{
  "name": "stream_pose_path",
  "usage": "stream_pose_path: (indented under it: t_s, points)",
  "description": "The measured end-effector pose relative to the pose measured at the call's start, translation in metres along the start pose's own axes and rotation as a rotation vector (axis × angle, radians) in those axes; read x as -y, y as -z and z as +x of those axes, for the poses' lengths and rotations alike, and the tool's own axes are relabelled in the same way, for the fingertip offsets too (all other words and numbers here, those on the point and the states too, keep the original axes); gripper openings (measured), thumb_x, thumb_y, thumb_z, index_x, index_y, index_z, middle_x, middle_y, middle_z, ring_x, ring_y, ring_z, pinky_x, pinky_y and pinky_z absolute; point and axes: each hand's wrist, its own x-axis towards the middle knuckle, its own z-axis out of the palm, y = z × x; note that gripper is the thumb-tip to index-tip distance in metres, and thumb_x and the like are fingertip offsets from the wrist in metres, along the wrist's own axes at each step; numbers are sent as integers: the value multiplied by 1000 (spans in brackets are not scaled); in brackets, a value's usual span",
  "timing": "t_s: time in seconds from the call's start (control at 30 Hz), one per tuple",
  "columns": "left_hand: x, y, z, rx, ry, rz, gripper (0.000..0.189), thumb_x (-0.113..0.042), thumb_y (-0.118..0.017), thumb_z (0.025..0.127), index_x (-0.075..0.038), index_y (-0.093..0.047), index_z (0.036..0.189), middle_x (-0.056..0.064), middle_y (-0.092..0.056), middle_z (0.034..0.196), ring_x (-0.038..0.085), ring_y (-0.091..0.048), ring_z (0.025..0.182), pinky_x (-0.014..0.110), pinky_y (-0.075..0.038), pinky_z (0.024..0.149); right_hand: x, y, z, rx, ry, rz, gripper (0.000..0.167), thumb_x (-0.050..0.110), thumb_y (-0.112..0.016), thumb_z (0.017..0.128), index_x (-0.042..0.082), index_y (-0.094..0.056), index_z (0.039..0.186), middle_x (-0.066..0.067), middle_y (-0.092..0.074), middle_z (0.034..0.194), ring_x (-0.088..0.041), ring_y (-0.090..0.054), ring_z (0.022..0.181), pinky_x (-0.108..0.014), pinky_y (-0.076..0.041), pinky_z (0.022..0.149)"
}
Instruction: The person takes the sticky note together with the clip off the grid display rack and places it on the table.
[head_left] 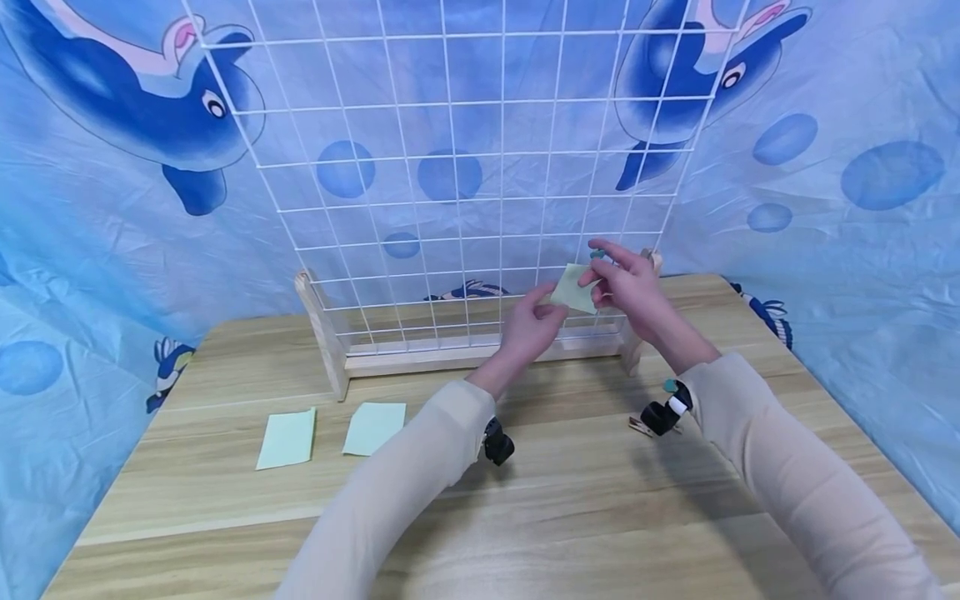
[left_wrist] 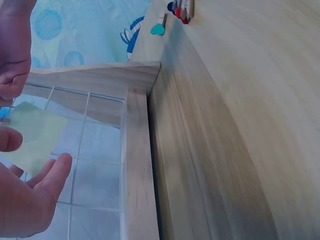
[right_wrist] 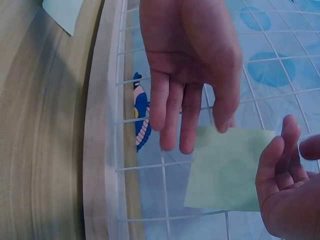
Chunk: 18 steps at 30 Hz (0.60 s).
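In front of the lower right part of a white wire grid (head_left: 501, 200) is a pale green paper note (head_left: 573, 289). My left hand (head_left: 534, 327) pinches the note by its left edge, with the thumb in front in the right wrist view. On the note's other side, my right hand (head_left: 628, 283) holds a small clothespin with a teal end (head_left: 597, 252) between thumb and index finger, mostly hidden by the fingers. The right hand's other fingers curl beside the note's right edge.
Wooden feet (head_left: 322, 333) and a crossbar (head_left: 420, 360) hold the grid upright on the table. Two more green notes, one at left (head_left: 287, 439) and one beside it (head_left: 375, 428), lie there. Several clothespins (left_wrist: 182, 10), including one with a teal heart (left_wrist: 158, 29), lie at right.
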Motion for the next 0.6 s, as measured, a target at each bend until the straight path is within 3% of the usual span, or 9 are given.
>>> stream_pose_path:
  t_s: [0.17, 0.3, 0.6]
  points:
    - [2, -4, 3, -60, 11, -55, 35, -8, -63, 88, -6, -64, 123, 17, -71, 102, 25, -70, 87, 24, -57, 65, -2, 0, 1, -33, 32, 0, 40, 16, -41, 104, -4, -44, 138, 6, -65, 78, -6, -52, 56, -18, -50, 54]
    - [4, -3, 4, -85, 35, -121, 28, -6, -64, 89, -3, -67, 116, 21, -71, 96, 24, -71, 76, 28, -59, 66, -4, 3, 3, -42, 47, -55, 39, 18, -42, 104, -3, -49, 136, 6, -67, 83, -6, -54, 59, -19, -53, 57]
    - [4, 0, 4, -24, 44, -199, 27, -3, -63, 90, 2, -66, 116, 27, -69, 95, 11, -64, 61, 25, -60, 64, -12, 8, 4, -88, 99, -191, 32, 12, -45, 102, 0, -55, 131, 6, -68, 85, -12, -59, 63, -21, -56, 61]
